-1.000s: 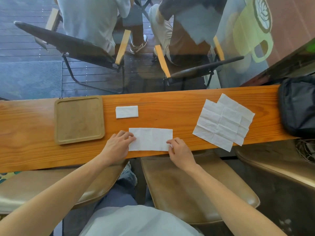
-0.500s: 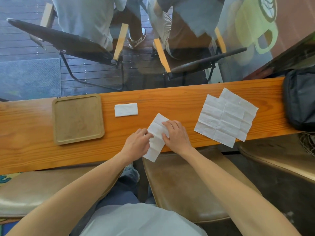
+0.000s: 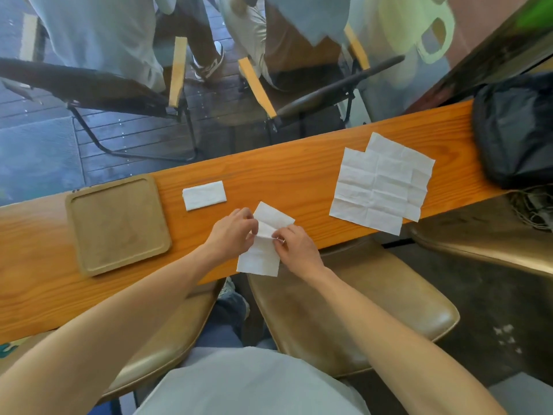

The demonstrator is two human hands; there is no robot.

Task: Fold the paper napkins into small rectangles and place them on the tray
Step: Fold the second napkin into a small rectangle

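Turned lengthwise since a second ago: napkin strip (image 3: 263, 244), near counter edge, overhanging; left hand (image 3: 232, 235) and right hand (image 3: 294, 245) pinch its middle. Folded napkin (image 3: 204, 195) beside tray (image 3: 119, 224), which holds nothing. Unfolded napkins (image 3: 383, 182) far right.

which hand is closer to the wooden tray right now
Left. The left hand is just right of the tray; the right hand is farther right.

Orange wooden counter (image 3: 299, 163) against glass — dark chairs (image 3: 89, 88) on decking (image 3: 143, 136) outside.
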